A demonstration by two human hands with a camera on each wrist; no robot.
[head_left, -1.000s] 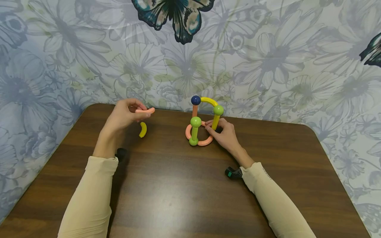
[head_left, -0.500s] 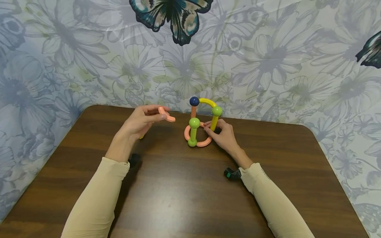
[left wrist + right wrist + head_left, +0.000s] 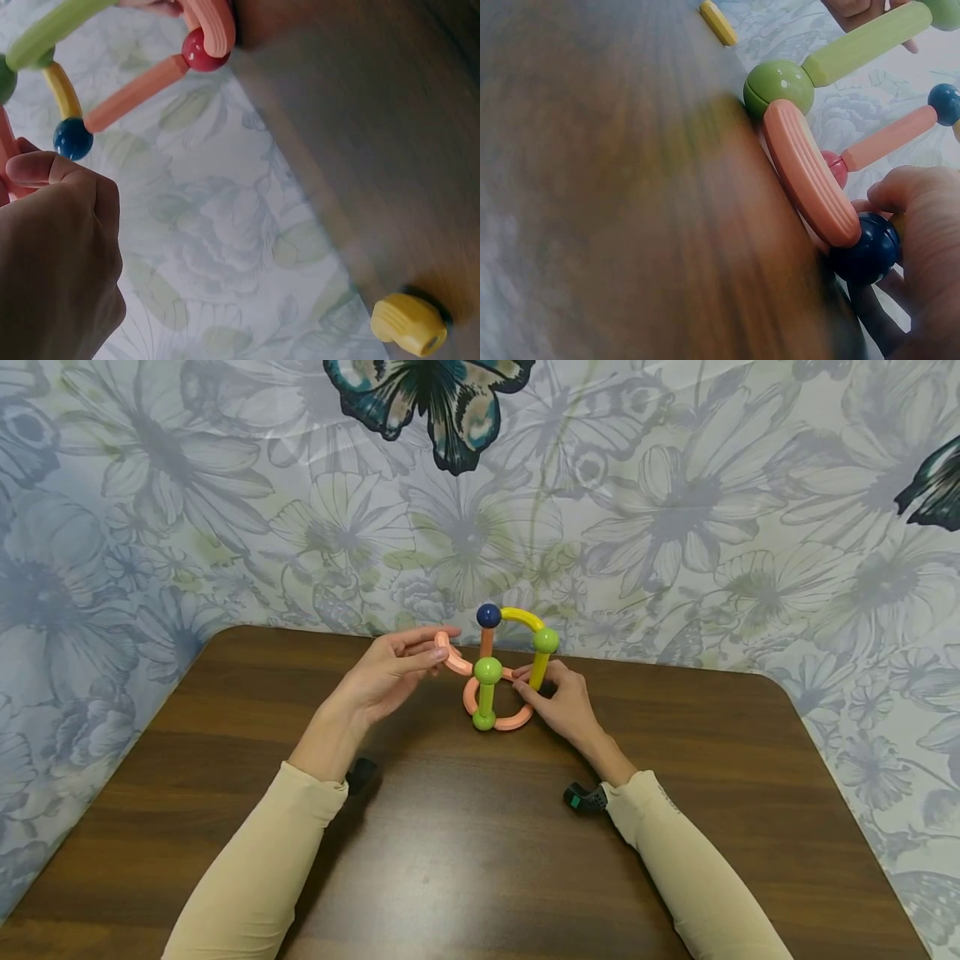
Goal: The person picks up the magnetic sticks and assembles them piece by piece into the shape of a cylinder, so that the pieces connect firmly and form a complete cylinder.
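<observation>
A ball-and-stick toy structure stands near the table's back edge, with curved salmon sticks [image 3: 513, 719] forming a ring at its foot. My left hand [image 3: 386, 677] pinches a curved salmon stick [image 3: 452, 658] between thumb and fingers. That stick's far end is right at the upper green ball [image 3: 487, 671], on top of a green upright [image 3: 487, 699]. My right hand [image 3: 566, 697] grips the structure low down, around the foot of the yellow upright [image 3: 538, 670] by a dark blue ball [image 3: 866, 251]. A salmon upright [image 3: 139, 91] rises from a red ball [image 3: 202, 51] at the back.
A loose curved yellow stick [image 3: 409, 324] lies on the table [image 3: 450, 860] to the left, hidden behind my left hand in the head view. Behind the table's back edge is a flowered wall covering [image 3: 675, 527]. A curved yellow stick [image 3: 522, 615] arches across the structure's top.
My left hand has carried the curved salmon stick rightward from the table's left side to the upper green ball, tilting it on the way. The right hand keeps its grip in place.
</observation>
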